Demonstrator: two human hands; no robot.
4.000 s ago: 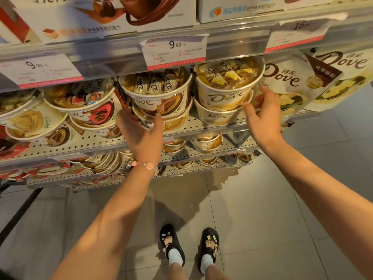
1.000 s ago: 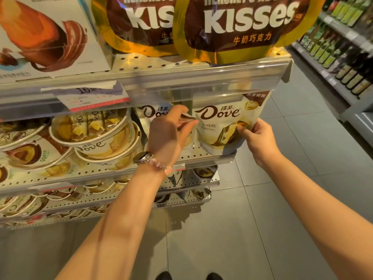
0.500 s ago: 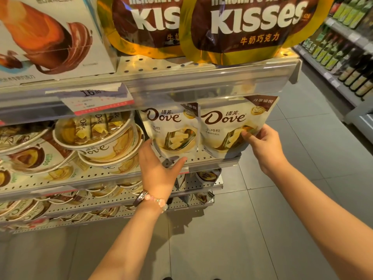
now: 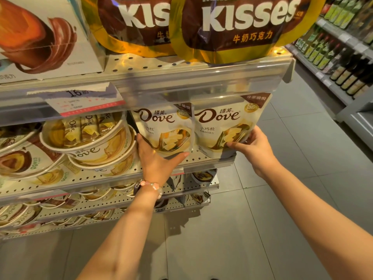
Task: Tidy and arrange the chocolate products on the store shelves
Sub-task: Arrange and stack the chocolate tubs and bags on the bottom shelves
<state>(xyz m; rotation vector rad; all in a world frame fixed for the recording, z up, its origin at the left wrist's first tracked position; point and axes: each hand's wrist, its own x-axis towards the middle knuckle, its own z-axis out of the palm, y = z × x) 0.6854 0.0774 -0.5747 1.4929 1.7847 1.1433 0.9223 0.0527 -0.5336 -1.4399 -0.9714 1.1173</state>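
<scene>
Store shelf (image 4: 125, 174): two pouches stand upright, faced forward. Left hand (image 4: 155, 160) cups left pouch (image 4: 165, 130), fingers spread; right hand (image 4: 252, 147) pinches right pouch (image 4: 224, 126). Tubs (image 4: 88, 142) lie tilted, seemingly unsorted.

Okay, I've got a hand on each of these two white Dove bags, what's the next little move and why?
Probably nudge the left Dove bag rightward with your left hand so it stands flush beside the right Dove bag, which your right hand steadies. The left one's upper corner seems tucked behind the right bag, while both already face forward on the shelf.
</scene>
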